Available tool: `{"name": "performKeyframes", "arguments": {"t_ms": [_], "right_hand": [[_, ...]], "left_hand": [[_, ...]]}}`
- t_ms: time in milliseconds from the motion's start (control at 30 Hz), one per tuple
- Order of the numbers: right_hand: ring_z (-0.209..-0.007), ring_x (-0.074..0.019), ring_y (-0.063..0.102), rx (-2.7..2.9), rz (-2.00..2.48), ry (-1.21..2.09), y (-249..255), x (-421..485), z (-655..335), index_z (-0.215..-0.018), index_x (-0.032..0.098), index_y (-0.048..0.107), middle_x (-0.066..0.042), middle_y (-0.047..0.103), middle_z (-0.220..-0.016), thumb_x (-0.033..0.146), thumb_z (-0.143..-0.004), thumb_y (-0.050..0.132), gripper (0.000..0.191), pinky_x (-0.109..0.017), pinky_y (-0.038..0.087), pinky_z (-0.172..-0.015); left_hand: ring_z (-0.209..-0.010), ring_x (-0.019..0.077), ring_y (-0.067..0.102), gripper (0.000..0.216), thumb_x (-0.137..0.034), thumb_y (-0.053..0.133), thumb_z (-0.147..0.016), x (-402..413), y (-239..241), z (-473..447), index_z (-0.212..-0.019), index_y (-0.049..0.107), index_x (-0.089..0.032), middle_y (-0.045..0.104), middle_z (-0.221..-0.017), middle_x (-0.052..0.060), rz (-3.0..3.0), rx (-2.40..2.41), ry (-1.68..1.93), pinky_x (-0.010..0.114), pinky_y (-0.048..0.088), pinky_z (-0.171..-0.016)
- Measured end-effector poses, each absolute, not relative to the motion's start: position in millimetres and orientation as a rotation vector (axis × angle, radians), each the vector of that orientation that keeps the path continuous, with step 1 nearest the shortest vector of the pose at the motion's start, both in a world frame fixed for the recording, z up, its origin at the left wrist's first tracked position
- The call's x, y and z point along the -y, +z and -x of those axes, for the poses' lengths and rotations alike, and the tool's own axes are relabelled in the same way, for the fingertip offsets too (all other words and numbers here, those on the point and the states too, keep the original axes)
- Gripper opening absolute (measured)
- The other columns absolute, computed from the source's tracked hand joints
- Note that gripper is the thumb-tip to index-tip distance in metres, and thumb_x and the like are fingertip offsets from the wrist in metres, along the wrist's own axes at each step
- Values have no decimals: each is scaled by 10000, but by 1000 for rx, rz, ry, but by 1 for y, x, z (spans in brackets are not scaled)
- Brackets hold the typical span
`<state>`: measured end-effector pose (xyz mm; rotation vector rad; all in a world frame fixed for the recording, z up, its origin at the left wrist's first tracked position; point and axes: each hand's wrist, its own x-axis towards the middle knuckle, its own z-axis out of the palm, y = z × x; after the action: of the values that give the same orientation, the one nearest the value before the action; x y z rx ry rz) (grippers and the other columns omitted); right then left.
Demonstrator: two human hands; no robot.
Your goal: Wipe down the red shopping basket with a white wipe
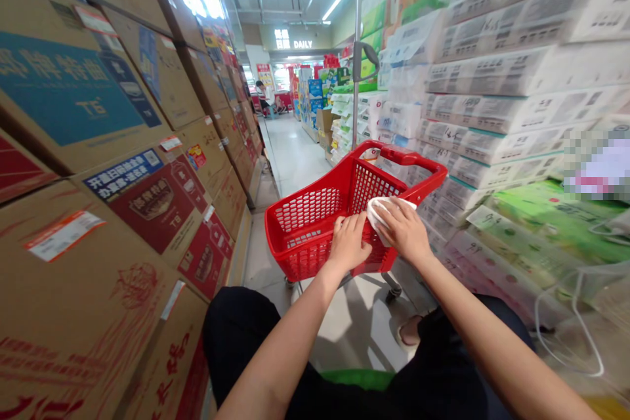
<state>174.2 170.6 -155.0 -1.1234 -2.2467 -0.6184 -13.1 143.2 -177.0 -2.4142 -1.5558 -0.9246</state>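
Observation:
A red plastic shopping cart [306,261] with perforated basket walls stands right before me, its handle raised toward the right. The fingers of my left hand [349,246] curl over the top rim of the near side wall. My right hand [404,230] presses a white cloth [375,209] against the same wall, close to the handle end. Part of the cloth is hidden under the fingers. Inside the basket, only its red slatted floor shows.
Stacked cardboard cartons [118,210] line the left side. Wrapped white paper packs [472,111] and green packs [546,216] are piled on the right. A metal pole [357,6] rises behind the cart. Farther down the aisle, a person [263,95] is visible.

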Motion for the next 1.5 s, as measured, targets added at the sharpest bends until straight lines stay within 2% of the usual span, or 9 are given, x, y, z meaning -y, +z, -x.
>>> {"name": "performKeyframes", "arguments": {"t_ms": [133,333,433,567,700,867,1100,1300,1500], "right_hand": [[-1357,-279,358,2228,1205,-671,-140,-178,-207,-1479,320,413,4,489,-1483,208,-921,507,577,-474,355,-1095],[-1279,-317,373,2101,1373,-751,-132,-178,-225,-1512,321,363,25,450,-1511,192,-919,484,619,-461,475,-988],[-1223,-331,392,2045,1494,-753,-138,-169,-216,-1537,368,285,54,374,-1557,225,-926,469,654,-426,564,-815],[-1068,-288,497,2066,1577,-671,-139,-163,-214,-1547,446,163,80,280,-1597,252,-943,422,685,-367,582,-625],[-886,-224,591,2082,1565,-607,-130,-164,-219,-1549,427,178,42,288,-1598,220,-916,425,711,-376,591,-650],[-939,-237,664,2074,1470,-568,-136,-156,-198,-1559,349,211,-22,311,-1591,189,-861,465,760,-340,599,-653],[-893,-188,699,2310,1382,-443,-150,-142,-172,-1565,392,125,16,239,-1612,142,-847,449,826,-259,569,-522],[-876,-197,704,2153,1476,-564,-134,-152,-204,-1555,389,184,-10,273,-1605,158,-866,448,773,-292,589,-578],[-870,-197,704,2273,1414,-494,-147,-136,-183,-1547,401,209,-23,324,-1585,132,-844,456,793,-265,563,-515]], "left_hand": [[-1246,255,455,764,-230,579,-750,-143,-177,14,-1467,324,-166,525,-1355,105,2413,1565,-910,457,193,-1180],[-1205,260,469,772,-239,571,-749,-143,-178,10,-1477,324,-165,538,-1325,98,2405,1580,-904,452,209,-1171],[-1188,263,472,778,-248,570,-747,-142,-178,9,-1480,325,-163,538,-1316,99,2400,1577,-897,449,220,-1164],[-1171,265,474,785,-252,570,-743,-140,-178,9,-1482,321,-164,540,-1307,98,2396,1576,-874,448,223,-1161],[-1160,268,480,795,-250,576,-739,-139,-177,8,-1484,311,-176,544,-1296,97,2387,1593,-856,459,232,-1153],[-1144,269,482,795,-251,590,-735,-137,-176,3,-1476,318,-158,538,-1290,107,2376,1579,-866,462,252,-1146],[-1148,271,479,741,-243,592,-731,-134,-176,2,-1433,377,-149,550,-1262,107,2385,1570,-873,466,249,-1157],[-1163,268,476,803,-254,592,-732,-130,-177,0,-1481,315,-167,533,-1294,104,2409,1560,-880,467,245,-1155],[-1169,269,476,781,-248,592,-728,-128,-177,-3,-1462,337,-160,539,-1289,103,2421,1561,-872,465,242,-1157]]}}
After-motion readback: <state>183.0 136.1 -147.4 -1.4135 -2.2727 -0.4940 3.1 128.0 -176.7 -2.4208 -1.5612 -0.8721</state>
